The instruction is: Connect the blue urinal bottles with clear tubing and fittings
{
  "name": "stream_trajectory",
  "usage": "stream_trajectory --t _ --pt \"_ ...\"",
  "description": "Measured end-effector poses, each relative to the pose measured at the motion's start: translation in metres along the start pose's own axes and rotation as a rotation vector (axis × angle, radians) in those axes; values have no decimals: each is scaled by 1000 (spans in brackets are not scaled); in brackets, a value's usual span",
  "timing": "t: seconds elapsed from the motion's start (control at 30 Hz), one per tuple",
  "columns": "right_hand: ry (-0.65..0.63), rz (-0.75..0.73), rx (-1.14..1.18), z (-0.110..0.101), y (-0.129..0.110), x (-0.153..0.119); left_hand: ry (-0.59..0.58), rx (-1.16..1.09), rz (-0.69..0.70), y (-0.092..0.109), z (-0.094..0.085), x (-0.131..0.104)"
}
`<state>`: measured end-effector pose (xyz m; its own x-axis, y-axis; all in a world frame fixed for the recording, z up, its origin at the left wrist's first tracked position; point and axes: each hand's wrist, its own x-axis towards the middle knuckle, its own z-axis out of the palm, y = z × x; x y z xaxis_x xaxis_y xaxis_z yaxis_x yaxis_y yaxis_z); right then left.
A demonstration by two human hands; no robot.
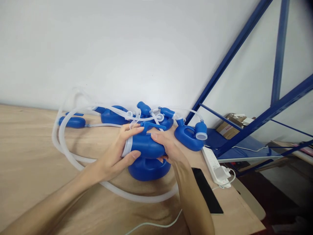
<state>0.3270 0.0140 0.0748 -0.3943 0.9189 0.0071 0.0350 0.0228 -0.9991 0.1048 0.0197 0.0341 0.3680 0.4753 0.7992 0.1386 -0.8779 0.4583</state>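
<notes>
Mid-frame, both hands grip one blue bottle (146, 146) — left hand (117, 156) wrapped round its white-ringed end, right hand (168, 148) clasping the other — above the counter (29, 163), clear hose (73, 156) looping left.

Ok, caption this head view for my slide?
Both hands, left hand and right hand, hold a blue container above a wooden table among clear tubing.

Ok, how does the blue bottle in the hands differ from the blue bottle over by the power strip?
The held bottle is gripped by both the left hand and the right hand, above another blue piece; the bottle by the power strip lies on the table, untouched. The held one's white-ringed end faces left; the other's faces right. Both are blue plastic with white rims.
</notes>
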Motion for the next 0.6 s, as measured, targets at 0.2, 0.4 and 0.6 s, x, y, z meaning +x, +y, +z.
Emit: stream_trajectory --t 0.2,0.4,0.6 --pt "74 -51 -198 6 -11 -4 -35 -668 -444 -6 -6 7" --pt "50 -267 -360 42 -22 -13 325 -923 -807 15 -8 27" --pt "71 -138 -275 45 -6 -7 177 -648 -585 8 -14 17"
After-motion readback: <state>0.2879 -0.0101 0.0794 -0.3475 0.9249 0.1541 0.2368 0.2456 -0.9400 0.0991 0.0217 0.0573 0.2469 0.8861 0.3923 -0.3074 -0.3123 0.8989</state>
